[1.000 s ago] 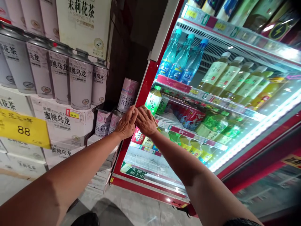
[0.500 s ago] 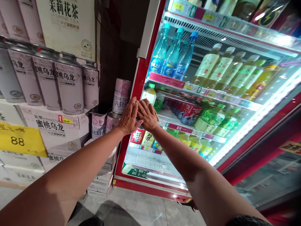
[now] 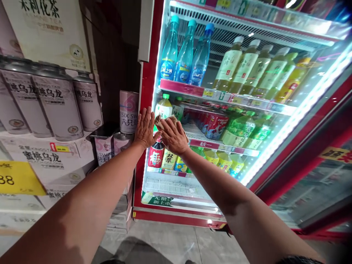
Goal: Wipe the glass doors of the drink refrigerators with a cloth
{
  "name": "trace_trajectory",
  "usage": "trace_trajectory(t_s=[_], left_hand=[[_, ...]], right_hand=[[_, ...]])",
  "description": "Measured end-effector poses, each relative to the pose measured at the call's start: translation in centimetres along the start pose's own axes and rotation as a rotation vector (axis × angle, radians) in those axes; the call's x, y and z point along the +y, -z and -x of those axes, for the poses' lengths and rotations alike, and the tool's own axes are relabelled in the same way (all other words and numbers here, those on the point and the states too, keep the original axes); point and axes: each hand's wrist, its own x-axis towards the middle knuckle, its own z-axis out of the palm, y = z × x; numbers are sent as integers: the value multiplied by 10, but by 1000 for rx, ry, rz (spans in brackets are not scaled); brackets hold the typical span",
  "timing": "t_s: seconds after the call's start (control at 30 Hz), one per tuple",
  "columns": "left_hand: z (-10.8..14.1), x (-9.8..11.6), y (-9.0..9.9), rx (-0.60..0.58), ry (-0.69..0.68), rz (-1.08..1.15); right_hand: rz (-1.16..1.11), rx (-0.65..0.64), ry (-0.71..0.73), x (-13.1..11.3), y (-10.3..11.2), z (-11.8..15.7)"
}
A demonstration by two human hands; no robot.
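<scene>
The person's right hand (image 3: 173, 135) presses a brown cloth (image 3: 167, 123) against the glass door (image 3: 192, 183) of a lit drinks fridge, its fingers fairly straight and its palm down over the cloth, which shows past the fingertips and along the far edge of the hand. The left hand (image 3: 145, 128) lies open and flat at the red door frame (image 3: 136, 190), fingers together and thumb out toward the right hand, with nothing seen in its grip. The cloth is just beside the left fingers, in front of a green-capped bottle (image 3: 164, 106) inside. Left of the frame, a pink-and-white can (image 3: 128, 112) stands near the left hand.
</scene>
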Motion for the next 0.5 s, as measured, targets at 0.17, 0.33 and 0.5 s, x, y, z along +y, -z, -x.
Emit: trace_trajectory(t_s=[0.17,0.33,0.5], left_hand=[[4,3,-3,-31,72,-24],[3,4,-3,-42,82,-22],[4,4,-3,-28,65,-41]], right_hand=[[45,75,-98,26,7,21],[22,114,-190,18,-2,31],[25,84,-6,31,-4,65]])
